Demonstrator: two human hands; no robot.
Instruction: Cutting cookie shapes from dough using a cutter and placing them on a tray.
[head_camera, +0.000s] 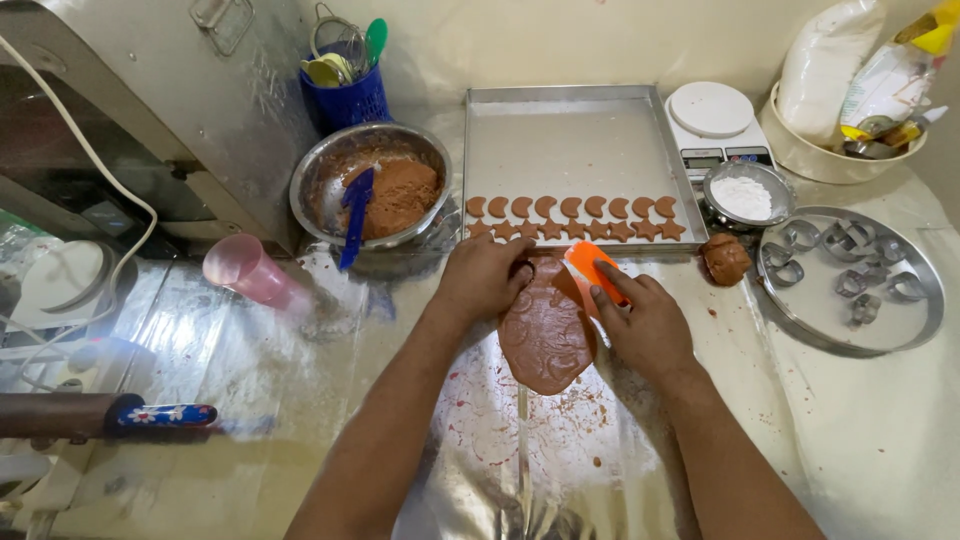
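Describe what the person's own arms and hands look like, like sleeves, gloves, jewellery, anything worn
Both forearms are bare right to the bottom edge of the head view, with no sleeves showing. The left hand and right hand wear no gloves, and no watch, bracelet or ring is visible. Nails look short and unpainted.

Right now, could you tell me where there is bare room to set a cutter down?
The baking tray is bare behind its cookie rows. The counter between the pink cup and left hand is open. The cutter plate is crowded.
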